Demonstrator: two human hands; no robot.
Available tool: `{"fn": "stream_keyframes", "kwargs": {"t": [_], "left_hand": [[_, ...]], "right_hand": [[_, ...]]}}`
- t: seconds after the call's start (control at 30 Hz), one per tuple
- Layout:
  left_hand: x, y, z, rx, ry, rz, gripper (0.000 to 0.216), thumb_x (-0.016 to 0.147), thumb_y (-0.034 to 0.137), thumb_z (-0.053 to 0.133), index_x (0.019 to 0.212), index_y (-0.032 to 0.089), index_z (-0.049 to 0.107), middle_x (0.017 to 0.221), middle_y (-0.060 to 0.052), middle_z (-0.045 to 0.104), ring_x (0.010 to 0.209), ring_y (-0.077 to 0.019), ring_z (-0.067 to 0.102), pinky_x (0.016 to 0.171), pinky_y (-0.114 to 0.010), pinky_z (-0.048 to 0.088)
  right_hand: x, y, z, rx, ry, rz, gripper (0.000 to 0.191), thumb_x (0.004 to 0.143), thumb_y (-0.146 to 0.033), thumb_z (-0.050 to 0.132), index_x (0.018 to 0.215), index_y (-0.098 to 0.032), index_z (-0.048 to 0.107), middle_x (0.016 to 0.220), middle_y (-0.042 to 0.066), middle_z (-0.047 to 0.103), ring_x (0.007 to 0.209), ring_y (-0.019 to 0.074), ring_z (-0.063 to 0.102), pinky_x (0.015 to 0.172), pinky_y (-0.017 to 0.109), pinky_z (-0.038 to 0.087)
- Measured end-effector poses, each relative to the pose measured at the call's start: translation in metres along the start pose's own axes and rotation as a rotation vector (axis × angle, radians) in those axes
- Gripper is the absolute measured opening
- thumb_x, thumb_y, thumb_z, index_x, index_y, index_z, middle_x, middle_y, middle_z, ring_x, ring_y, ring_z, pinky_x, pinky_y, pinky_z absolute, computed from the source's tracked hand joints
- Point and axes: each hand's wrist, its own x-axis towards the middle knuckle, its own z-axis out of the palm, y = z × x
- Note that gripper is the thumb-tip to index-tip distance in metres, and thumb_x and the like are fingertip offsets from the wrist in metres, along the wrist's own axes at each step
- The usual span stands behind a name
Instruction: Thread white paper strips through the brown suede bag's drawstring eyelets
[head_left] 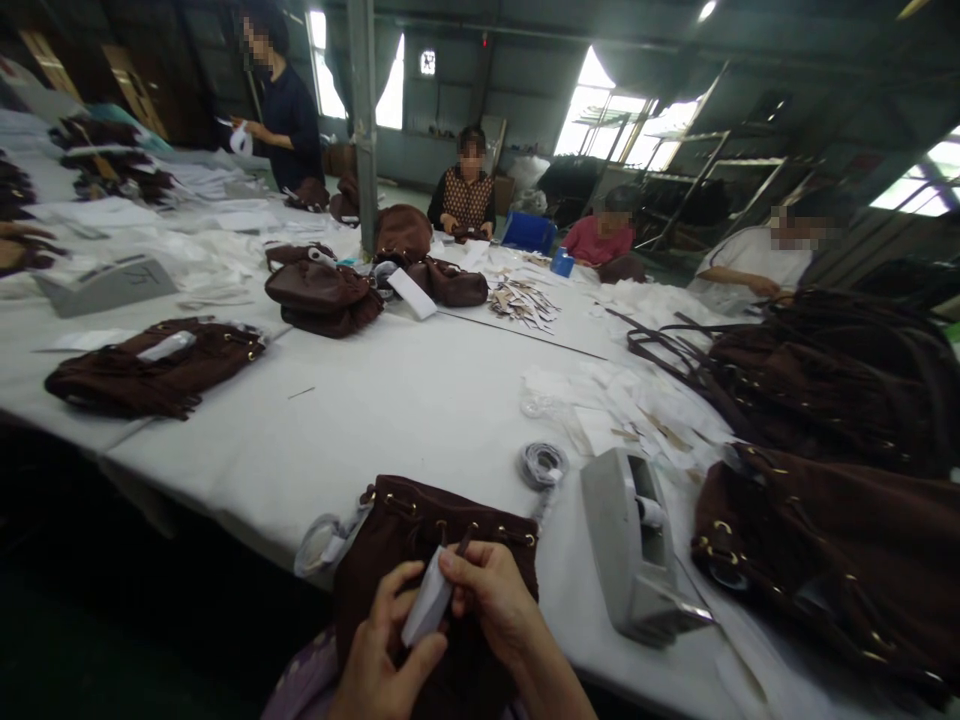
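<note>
At the bottom centre of the frame, the left hand [394, 640] held a white wrap [426, 608], its fingers closed in around the lower part of it. The right hand [491, 595] met it at the upper end, the fingers drawn narrow, pinching the wrap's tip; a thin dark cord [466, 538] showed just beside those fingers. Both hands were over a brown bag [390, 545], which lay at the near edge of the white desk [337, 440], its top edge with gold-coloured eyelets pointing up the frame.

Right of the bag sat a coiled grey strap [541, 465], and beyond it, at lower right, a grey tape dispenser [619, 550]. A large brown bag with gold fittings [817, 550] filled the lower right, below a dark pile of bags [840, 375]. Another brown bag [157, 375] lay at middle left. Across the desk, paper scraps [525, 303] were strewn near upper centre, and four co-workers [469, 195] lined the upper part of the frame.
</note>
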Motion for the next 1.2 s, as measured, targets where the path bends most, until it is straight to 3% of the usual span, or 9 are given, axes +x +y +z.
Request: {"fn": "stream_keyframes", "kwargs": {"t": [0.1,0.2,0.37,0.47,0.53,0.63,0.7,0.93,1.2], "left_hand": [[0.007,0.024,0.004,-0.383,-0.053,-0.352,0.064,0.077,0.064,0.057,0.122,0.018,0.053,0.09,-0.01,0.071,0.079,-0.0232,0.066,0.073,-0.033,0.052],[0.019,0.038,0.005,-0.454,-0.179,-0.595,0.059,0.077,0.065,0.055,0.095,0.01,0.065,0.079,-0.011,0.067,0.069,-0.0183,0.062,0.064,-0.028,0.05],[0.027,0.03,0.007,-0.304,-0.181,-0.486,0.051,0.073,0.061,0.065,0.079,0.01,0.064,0.062,-0.003,0.058,0.047,-0.0074,0.046,0.044,-0.017,0.034],[0.027,0.023,0.009,-0.203,-0.15,-0.384,0.052,0.072,0.064,0.062,0.073,0.012,0.061,0.056,0.0,0.054,0.04,-0.0057,0.039,0.039,-0.018,0.026],[0.026,0.023,0.009,-0.172,-0.159,-0.363,0.053,0.073,0.065,0.06,0.071,0.013,0.06,0.055,0.0,0.054,0.039,-0.006,0.039,0.038,-0.019,0.025],[0.024,0.024,0.01,-0.165,-0.155,-0.391,0.052,0.073,0.064,0.06,0.07,0.013,0.059,0.054,-0.001,0.057,0.04,-0.0075,0.043,0.04,-0.019,0.029],[0.022,0.023,0.012,-0.178,-0.124,-0.431,0.052,0.072,0.064,0.061,0.072,0.012,0.061,0.055,-0.002,0.059,0.042,-0.0091,0.047,0.041,-0.019,0.032],[0.015,0.011,0.021,-0.284,-0.014,-0.504,0.054,0.068,0.065,0.065,0.076,0.012,0.062,0.062,-0.004,0.064,0.045,-0.0091,0.05,0.041,-0.018,0.035],[0.019,0.0,0.031,-0.368,0.104,-0.527,0.058,0.06,0.067,0.07,0.072,0.011,0.062,0.058,-0.003,0.062,0.041,-0.0079,0.048,0.038,-0.017,0.034]], "right_hand": [[0.001,-0.001,-0.003,-0.049,0.012,-0.011,0.04,0.064,-0.046,0.078,0.067,-0.009,0.065,0.05,-0.001,0.056,0.038,0.0055,0.042,0.039,0.02,0.03],[0.003,-0.002,-0.002,-0.114,0.037,-0.026,0.039,0.062,-0.046,0.078,0.067,-0.009,0.065,0.05,-0.001,0.055,0.038,0.0052,0.04,0.039,0.02,0.027],[0.003,-0.002,0.0,-0.171,0.061,-0.041,0.041,0.062,-0.049,0.078,0.065,-0.01,0.064,0.045,-0.002,0.053,0.037,0.0052,0.039,0.038,0.02,0.024],[0.003,-0.002,-0.001,-0.096,0.048,0.01,0.047,0.067,-0.058,0.071,0.067,-0.012,0.062,0.045,-0.003,0.052,0.037,0.0057,0.039,0.037,0.019,0.026],[0.006,-0.002,-0.002,-0.031,0.083,0.067,0.049,0.068,-0.062,0.067,0.067,-0.013,0.058,0.042,-0.006,0.044,0.034,0.0043,0.032,0.034,0.018,0.02],[0.011,0.0,-0.005,0.013,0.121,0.124,0.047,0.063,-0.058,0.073,0.062,-0.015,0.053,0.038,-0.012,0.029,0.033,0.0013,0.016,0.034,0.019,0.006],[0.014,0.001,-0.006,0.029,0.104,0.134,0.046,0.06,-0.053,0.077,0.061,-0.015,0.052,0.039,-0.013,0.027,0.034,0.0004,0.011,0.035,0.02,0.003],[0.014,0.001,-0.008,0.07,0.037,0.122,0.045,0.06,-0.051,0.078,0.073,-0.011,0.062,0.04,-0.013,0.03,0.037,0.0001,0.008,0.038,0.021,0.002],[0.014,0.006,-0.01,0.084,0.037,0.109,0.049,0.061,-0.055,0.077,0.073,-0.011,0.06,0.042,-0.014,0.027,0.037,0.0001,0.008,0.038,0.02,0.002]]}}
